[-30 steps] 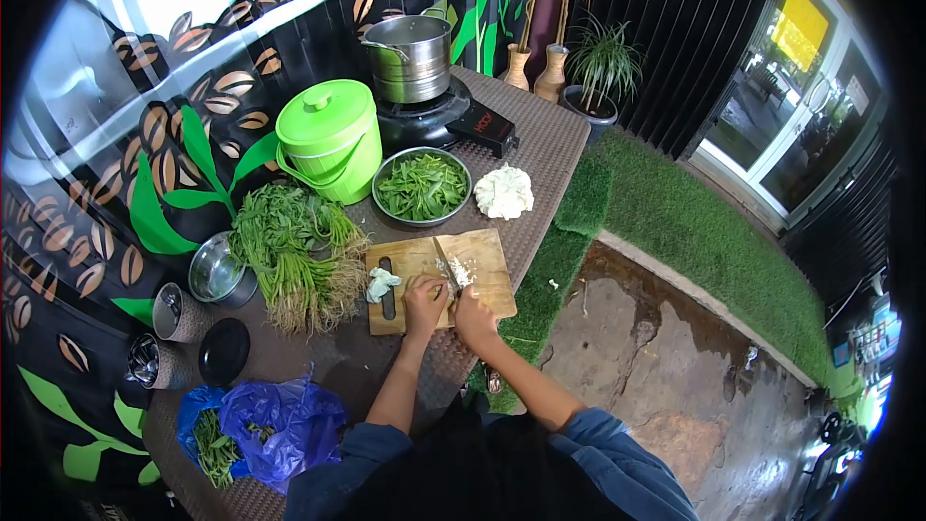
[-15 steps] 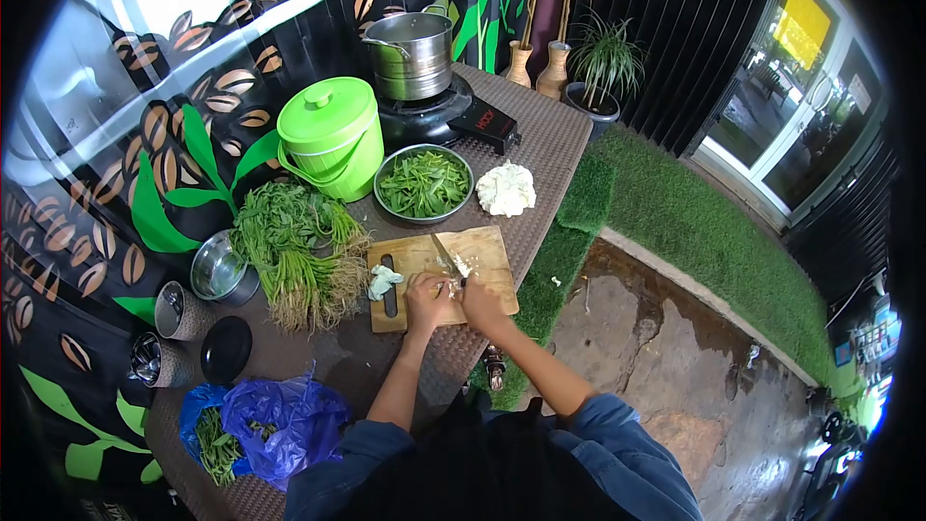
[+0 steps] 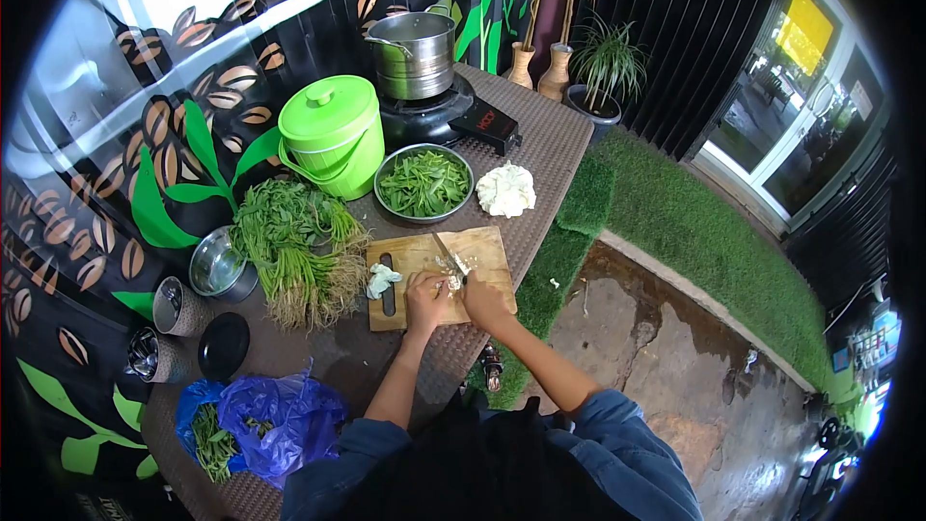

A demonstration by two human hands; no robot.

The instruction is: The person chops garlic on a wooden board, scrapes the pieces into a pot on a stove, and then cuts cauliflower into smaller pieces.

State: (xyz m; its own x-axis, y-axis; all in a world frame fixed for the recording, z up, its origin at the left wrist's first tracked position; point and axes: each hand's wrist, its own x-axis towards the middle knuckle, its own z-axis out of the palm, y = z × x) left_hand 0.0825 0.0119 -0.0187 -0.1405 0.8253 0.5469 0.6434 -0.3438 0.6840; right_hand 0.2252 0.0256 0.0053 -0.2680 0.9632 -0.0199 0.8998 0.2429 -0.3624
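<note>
My right hand (image 3: pixel 487 301) grips a kitchen knife (image 3: pixel 448 252), its blade pointing away over the wooden cutting board (image 3: pixel 410 253). On the board, my left hand (image 3: pixel 424 302) has its fingers bent together against a small white piece (image 3: pixel 454 283) beside the blade; the fingers partly hide it. White chopped bits (image 3: pixel 469 261) lie around the knife. At the board's left, by the handle slot, rests a crumpled pale white piece (image 3: pixel 382 280). Beyond the board are a steel bowl (image 3: pixel 384 203) of cut green leaves (image 3: pixel 424 181) and a ruffled white lump (image 3: pixel 506 190) whose kind I cannot make out.
Left of the board lies a big bunch of rooted greens (image 3: pixel 299 246), near a metal bowl (image 3: pixel 224 265). A lidded green bucket (image 3: pixel 333 135) and a pot (image 3: pixel 415 58) on a stove (image 3: pixel 429 116) stand behind. A blue plastic bag (image 3: pixel 285 425) sits at the near left.
Both hands stay in nearly the same place on the board. The knife blade has shifted very slightly, and more of the white piece shows beside my left fingers.
</note>
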